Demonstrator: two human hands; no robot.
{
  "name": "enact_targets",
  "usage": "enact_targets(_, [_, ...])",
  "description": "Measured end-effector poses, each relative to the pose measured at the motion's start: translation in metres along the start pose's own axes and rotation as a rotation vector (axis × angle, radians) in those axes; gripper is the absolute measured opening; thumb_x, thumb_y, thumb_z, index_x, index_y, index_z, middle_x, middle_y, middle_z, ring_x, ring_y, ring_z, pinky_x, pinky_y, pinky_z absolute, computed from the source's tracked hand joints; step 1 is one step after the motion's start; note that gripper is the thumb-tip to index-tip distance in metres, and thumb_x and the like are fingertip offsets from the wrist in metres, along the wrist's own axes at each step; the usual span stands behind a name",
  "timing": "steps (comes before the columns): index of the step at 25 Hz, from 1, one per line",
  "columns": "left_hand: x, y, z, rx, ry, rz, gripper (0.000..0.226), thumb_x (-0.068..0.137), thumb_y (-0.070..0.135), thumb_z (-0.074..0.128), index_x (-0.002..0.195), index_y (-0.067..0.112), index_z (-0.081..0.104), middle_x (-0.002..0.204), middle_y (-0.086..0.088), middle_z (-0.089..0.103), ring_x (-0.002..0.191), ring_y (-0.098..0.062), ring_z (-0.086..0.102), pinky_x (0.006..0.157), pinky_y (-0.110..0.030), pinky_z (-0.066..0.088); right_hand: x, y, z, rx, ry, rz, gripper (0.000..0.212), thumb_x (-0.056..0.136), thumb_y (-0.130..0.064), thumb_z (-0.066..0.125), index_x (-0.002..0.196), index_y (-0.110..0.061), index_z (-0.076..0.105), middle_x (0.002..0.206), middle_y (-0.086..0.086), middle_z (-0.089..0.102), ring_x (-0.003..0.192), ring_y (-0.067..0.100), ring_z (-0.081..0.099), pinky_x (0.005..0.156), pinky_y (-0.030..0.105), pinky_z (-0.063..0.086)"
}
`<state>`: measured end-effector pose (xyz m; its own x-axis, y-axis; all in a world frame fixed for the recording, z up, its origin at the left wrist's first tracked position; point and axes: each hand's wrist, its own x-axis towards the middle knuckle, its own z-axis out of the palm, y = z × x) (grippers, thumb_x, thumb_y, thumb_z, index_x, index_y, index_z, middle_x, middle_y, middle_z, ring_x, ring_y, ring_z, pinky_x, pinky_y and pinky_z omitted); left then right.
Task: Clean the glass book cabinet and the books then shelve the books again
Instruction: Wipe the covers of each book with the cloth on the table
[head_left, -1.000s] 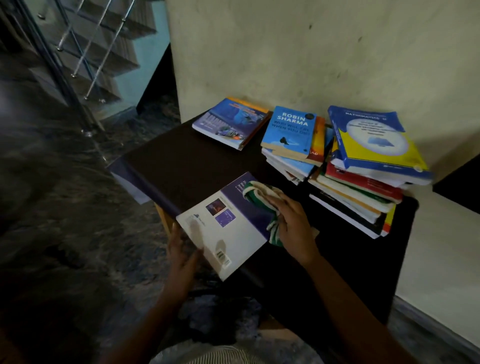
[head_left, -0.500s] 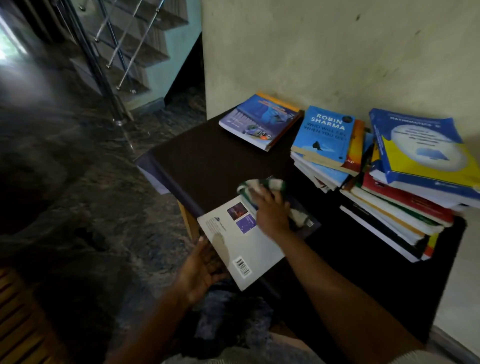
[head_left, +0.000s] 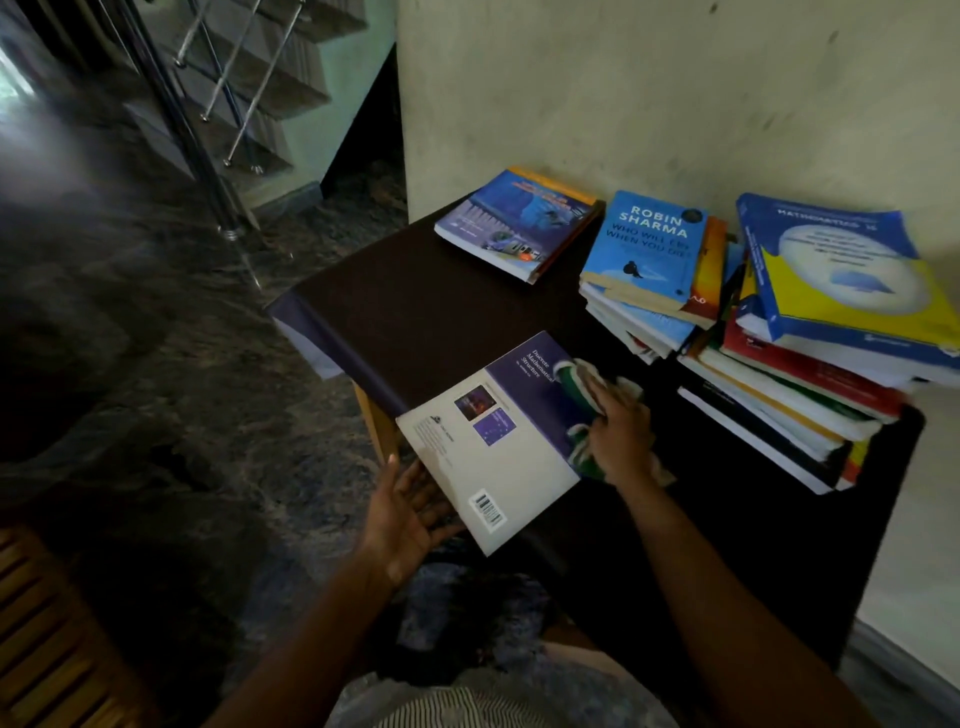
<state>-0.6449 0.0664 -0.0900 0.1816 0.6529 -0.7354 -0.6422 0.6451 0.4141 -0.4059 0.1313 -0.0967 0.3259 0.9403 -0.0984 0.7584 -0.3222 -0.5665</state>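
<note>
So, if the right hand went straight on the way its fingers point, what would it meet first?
The right hand grips the cloth; beyond it lies bare table, then probably the lone blue book by the wall. Depth is unclear: it might pass beside it.

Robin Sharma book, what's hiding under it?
The Robin Sharma book tops a small stack. An orange book peeks out just beneath, then lower books show only pale edges. Their covers and titles are covered, so I can't read them.
</note>
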Motion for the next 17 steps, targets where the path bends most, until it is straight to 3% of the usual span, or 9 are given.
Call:
enact_targets(2, [-0.002,-0.002,0.004,-0.002,0.027,0.016,0.040,0.096,0.050,0.035,0.104,0.019,0.059,0.099,-0.009,0.064,0.090,-0.028,0.060,0.072,-0.045,0.047,-0.017,0.006,-0.001,-0.257,0.028,-0.098,0.069,0.084,-0.004,0.054,0.141,-0.037,0.034,0.153,-0.007,0.026,0.134,0.026,0.026,0.101,0.045,0.030])
enact_targets(6, [-0.004,-0.005,0.008,0.028,0.060,0.042,0.037,0.098,0.044,0.034,0.097,0.018,0.060,0.089,-0.008,0.066,0.083,-0.026,0.060,0.073,-0.043,0.048,-0.087,-0.016,0.041,-0.222,0.045,-0.401,0.081,0.068,-0.001,0.060,0.132,-0.049,0.043,0.143,-0.015,0.042,0.123,0.018,0.036,0.087,0.043,0.038])
enact_targets(8, [-0.004,-0.006,0.008,0.041,0.065,0.050,0.039,0.098,0.044,0.034,0.103,0.016,0.060,0.093,-0.010,0.066,0.087,-0.026,0.060,0.073,-0.042,0.048,-0.118,-0.026,0.056,-0.177,-0.036,-0.479,0.071,0.068,-0.008,0.051,0.125,-0.049,0.048,0.134,-0.017,0.050,0.114,0.013,0.039,0.079,0.039,0.043])
enact_targets(11, [-0.003,-0.003,0.010,-0.012,0.035,0.025,0.042,0.098,0.045,0.034,0.109,0.014,0.060,0.099,-0.014,0.068,0.089,-0.029,0.064,0.078,-0.041,0.048,-0.131,-0.023,0.053,-0.206,-0.140,-0.641,0.064,0.072,-0.015,0.036,0.127,-0.045,0.047,0.133,-0.017,0.051,0.113,0.013,0.040,0.079,0.039,0.046])
enact_targets(14, [-0.003,0.000,0.024,0.232,0.114,0.111,0.028,0.097,0.036,0.044,0.096,0.014,0.060,0.096,-0.011,0.065,0.078,-0.023,0.061,0.067,-0.034,0.048,-0.116,-0.018,0.027,0.002,-0.096,-0.529,0.070,0.074,-0.001,0.035,0.132,-0.039,0.047,0.133,-0.005,0.053,0.116,0.026,0.044,0.089,0.046,0.044])
enact_targets(17, [-0.004,0.008,0.039,0.336,0.129,0.269,0.020,0.099,0.020,0.043,0.111,0.011,0.056,0.104,-0.011,0.063,0.078,-0.020,0.060,0.061,-0.032,0.049,-0.086,-0.018,-0.007,0.110,0.040,-0.370,0.061,0.085,0.009,0.040,0.135,-0.026,0.048,0.136,0.006,0.049,0.124,0.032,0.039,0.105,0.041,0.034])
